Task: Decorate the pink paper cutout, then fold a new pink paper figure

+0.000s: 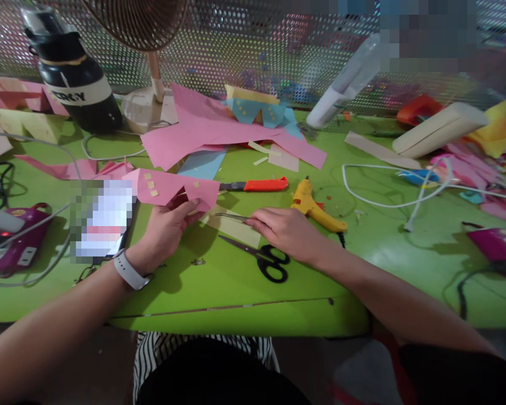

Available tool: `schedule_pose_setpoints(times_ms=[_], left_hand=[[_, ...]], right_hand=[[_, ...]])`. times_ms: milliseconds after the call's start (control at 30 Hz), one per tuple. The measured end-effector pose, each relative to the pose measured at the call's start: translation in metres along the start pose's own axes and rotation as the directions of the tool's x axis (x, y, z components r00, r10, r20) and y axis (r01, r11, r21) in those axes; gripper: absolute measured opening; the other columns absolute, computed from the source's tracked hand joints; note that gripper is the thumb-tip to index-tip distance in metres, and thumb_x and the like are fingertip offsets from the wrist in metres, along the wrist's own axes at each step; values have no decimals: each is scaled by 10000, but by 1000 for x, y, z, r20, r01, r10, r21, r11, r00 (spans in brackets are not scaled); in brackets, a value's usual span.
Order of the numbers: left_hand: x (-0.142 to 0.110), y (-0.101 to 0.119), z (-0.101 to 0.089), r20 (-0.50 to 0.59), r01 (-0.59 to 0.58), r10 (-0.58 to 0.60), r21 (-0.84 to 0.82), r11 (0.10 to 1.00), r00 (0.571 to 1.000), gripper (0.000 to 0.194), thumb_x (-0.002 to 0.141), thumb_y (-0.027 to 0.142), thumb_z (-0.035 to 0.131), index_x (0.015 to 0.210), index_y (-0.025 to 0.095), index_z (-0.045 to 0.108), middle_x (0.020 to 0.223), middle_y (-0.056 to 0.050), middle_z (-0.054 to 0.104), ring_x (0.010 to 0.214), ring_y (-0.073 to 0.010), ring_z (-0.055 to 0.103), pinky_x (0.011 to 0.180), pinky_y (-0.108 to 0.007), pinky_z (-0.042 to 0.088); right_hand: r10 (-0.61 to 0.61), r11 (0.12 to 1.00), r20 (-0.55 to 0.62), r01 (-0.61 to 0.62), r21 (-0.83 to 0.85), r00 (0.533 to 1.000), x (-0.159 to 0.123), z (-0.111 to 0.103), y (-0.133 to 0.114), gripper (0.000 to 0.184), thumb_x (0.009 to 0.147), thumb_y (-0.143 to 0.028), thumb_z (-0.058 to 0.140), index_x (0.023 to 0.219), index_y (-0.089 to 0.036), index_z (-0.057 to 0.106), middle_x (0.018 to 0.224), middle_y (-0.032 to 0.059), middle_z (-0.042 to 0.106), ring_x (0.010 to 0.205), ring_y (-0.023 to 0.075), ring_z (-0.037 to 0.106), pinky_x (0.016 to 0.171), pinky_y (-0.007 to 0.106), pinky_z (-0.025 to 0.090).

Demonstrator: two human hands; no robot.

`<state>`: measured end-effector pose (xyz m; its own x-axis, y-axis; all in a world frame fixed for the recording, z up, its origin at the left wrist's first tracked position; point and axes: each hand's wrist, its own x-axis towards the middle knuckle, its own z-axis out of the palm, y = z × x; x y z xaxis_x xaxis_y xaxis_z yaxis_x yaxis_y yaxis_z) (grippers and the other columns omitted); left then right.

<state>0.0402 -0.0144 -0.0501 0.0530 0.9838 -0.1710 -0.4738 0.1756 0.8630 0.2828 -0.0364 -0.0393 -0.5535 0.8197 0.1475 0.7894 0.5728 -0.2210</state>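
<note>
Pinched in my left hand [168, 225] is a pink paper cutout [164, 187] with a notch and several small pale yellow squares on it. My right hand [282, 228] grips a pair of metal tweezers [234, 217], their tips just below the cutout's right part. Under the tweezers lies a pale yellow paper strip [236, 229]. Black-handled scissors [265, 261] rest just below my right hand. A yellow glue gun [314, 207] lies beyond that hand, and a red-handled utility knife [261, 184] is behind the cutout, its front end partly covered.
Large pink sheets [206, 132] and a blue cutout with yellow dots [255, 111] lie farther back. A phone [105, 222] is by my left hand. A black bottle [78, 84], a fan [152, 79], a clear bottle [341, 84] and white cable [375, 202] surround the workspace.
</note>
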Motion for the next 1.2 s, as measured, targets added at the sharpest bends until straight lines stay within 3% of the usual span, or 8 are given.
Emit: schedule_pose_setpoints(times_ms=[367, 700, 933, 1200], left_hand=[[-2, 2, 1, -1, 11, -11, 7, 1000, 1000, 257, 702, 136, 785, 915, 176, 647, 936, -35, 708, 858, -181, 680, 835, -379, 578], [-2, 3, 2, -5, 17, -17, 19, 1000, 1000, 279, 697, 143, 786, 929, 182, 637, 947, -34, 701, 895, -190, 679, 837, -363, 573], [-2, 2, 1, 11, 7, -7, 45, 999, 1000, 274, 720, 158, 777, 950, 195, 635, 959, -32, 700, 914, -193, 683, 834, -360, 568], [-1, 2, 1, -1, 28, -28, 12, 1000, 1000, 284, 716, 135, 785, 951, 179, 632, 960, -42, 708, 885, -186, 688, 818, -347, 581]], right_hand=[[98, 983, 0, -97, 155, 995, 3, -2, -3, 295, 1013, -353, 473, 883, -172, 667, 760, 49, 703, 655, 158, 628, 613, 282, 424], [29, 998, 23, -31, 63, 999, 2, 7, -3, 521, 1051, -469, 284, 908, -141, 664, 839, 108, 711, 670, 174, 617, 577, 304, 398], [14, 999, 23, -15, 36, 1000, 1, 6, -5, 495, 1056, -443, 294, 875, -154, 653, 824, 98, 704, 681, 164, 617, 601, 297, 394], [100, 968, 39, -106, 228, 994, 7, 2, -3, 475, 1036, -472, 351, 824, -166, 645, 751, 68, 690, 645, 154, 607, 607, 282, 401]])
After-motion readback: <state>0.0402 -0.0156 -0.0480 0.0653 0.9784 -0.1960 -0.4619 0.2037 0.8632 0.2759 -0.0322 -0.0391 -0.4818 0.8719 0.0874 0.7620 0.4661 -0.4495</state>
